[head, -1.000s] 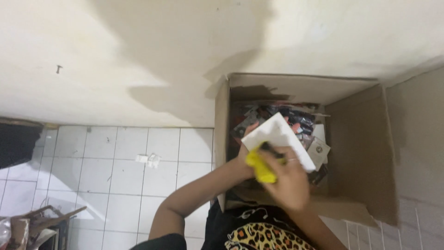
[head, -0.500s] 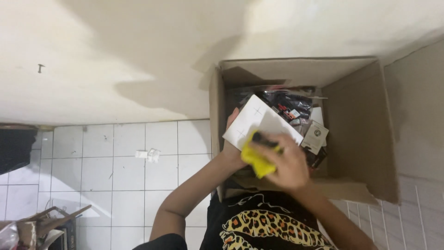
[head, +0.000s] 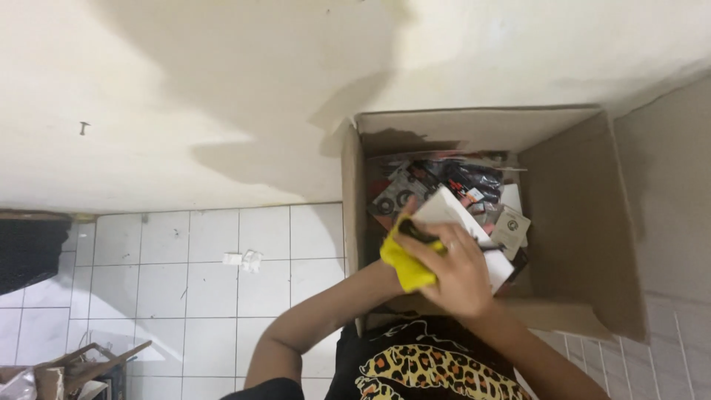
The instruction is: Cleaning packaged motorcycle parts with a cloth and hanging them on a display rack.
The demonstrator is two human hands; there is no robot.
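My right hand (head: 453,271) presses a yellow cloth (head: 404,265) against a flat white box (head: 452,215), with a dark strip showing at the cloth's upper edge. The white box is held tilted over an open cardboard box (head: 578,222). My left hand (head: 374,280) reaches in from the lower left; its fingers are hidden under the cloth and the white box, which it seems to hold from below. Inside the cardboard box lie several packaged small items (head: 444,181), mostly black with red, and a grey card (head: 511,226).
The cardboard box stands on a white tiled floor (head: 192,296) against a cream wall (head: 222,96). A small white scrap (head: 244,258) lies on the tiles. Wooden debris (head: 81,367) sits at the lower left, and something dark (head: 29,248) at the left edge.
My hands stay on the white box; the cloth has shifted slightly across it. The view has drifted a little, so the cardboard box sits slightly differently in frame.
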